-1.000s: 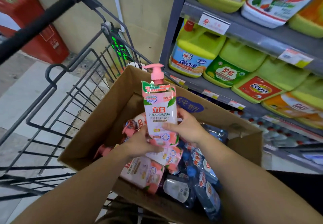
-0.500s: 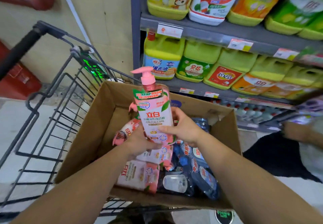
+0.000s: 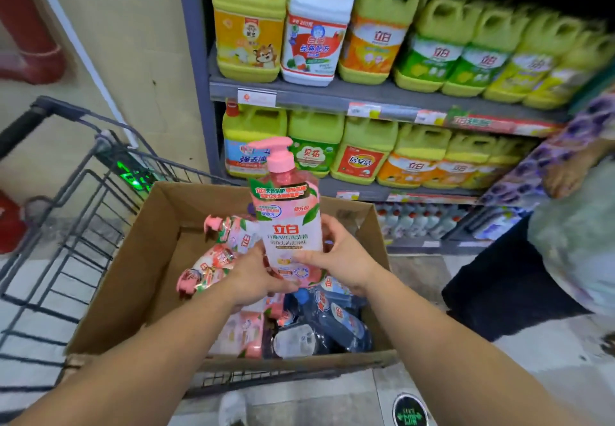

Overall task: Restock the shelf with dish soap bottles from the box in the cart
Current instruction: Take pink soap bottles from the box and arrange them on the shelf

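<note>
You are lifting the pink pump dish soap bottle [image 3: 289, 226] higher out of the cardboard box [image 3: 139, 279] than a second ago, upright, left hand [image 3: 256, 279] and right hand [image 3: 342, 259] both curled round its lower body. View is swinging up to the shelf [image 3: 332, 96] of jugs: placement likely next.

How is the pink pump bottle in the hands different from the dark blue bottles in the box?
The pink pump bottle stands upright above the box, held by the left hand and right hand; the dark blue bottles lie on their sides inside it, untouched. Its body and pump are pink; theirs are dark blue with blue caps. Both carry labels.
</note>
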`<state>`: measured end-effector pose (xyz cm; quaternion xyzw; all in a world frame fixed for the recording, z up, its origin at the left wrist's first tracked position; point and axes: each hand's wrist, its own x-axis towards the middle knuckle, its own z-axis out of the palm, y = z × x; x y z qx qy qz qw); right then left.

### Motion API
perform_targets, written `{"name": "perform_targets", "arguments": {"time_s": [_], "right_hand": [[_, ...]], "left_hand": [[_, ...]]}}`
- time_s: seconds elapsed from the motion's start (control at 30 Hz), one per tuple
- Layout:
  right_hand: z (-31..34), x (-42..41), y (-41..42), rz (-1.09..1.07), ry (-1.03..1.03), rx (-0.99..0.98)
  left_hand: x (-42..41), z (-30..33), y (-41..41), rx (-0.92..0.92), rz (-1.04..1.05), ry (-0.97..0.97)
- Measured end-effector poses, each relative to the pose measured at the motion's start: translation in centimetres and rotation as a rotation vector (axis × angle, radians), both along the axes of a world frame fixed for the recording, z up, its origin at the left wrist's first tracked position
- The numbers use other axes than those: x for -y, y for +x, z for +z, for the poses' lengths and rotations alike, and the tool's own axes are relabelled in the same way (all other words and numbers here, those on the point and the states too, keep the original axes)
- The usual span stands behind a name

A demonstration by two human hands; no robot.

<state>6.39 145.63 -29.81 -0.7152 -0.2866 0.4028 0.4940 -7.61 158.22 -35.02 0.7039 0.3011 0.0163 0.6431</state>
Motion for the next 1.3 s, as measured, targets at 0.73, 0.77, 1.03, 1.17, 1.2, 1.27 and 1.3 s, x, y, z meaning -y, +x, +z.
{"name": "perform_targets", "arguments": {"time_s": [0.73, 0.77, 1.03, 1.17, 1.2, 1.27, 1.3], "right_hand": [[11.3, 1.3, 10.2, -0.16, 0.16, 0.174], [11.5, 1.7, 10.6, -0.164, 0.17, 0.169], [14.2, 8.7, 12.7, -0.195, 0.191, 0.239], [15.0, 15.3, 13.7, -0.218, 0.237, 0.249], [15.1, 17.5, 13.8, -0.23, 0.249, 0.25], [15.4, 22.4, 13.9, -0.248, 0.273, 0.259], [15.6, 25.3, 13.9, -0.259, 0.279, 0.273]], "left_hand": [[-1.4, 12.7, 12.1, 0.197, -0.096, 0.21], [-1.1, 12.9, 12.8, 0.194, -0.104, 0.222], [4.3, 14.0, 16.7, 0.237, -0.202, 0.229], [10.3, 15.6, 18.1, 0.277, -0.24, 0.226], [12.3, 15.9, 18.4, 0.29, -0.248, 0.23], [17.3, 16.7, 18.9, 0.311, -0.287, 0.23], [20.2, 17.0, 19.1, 0.325, -0.312, 0.217]]}}
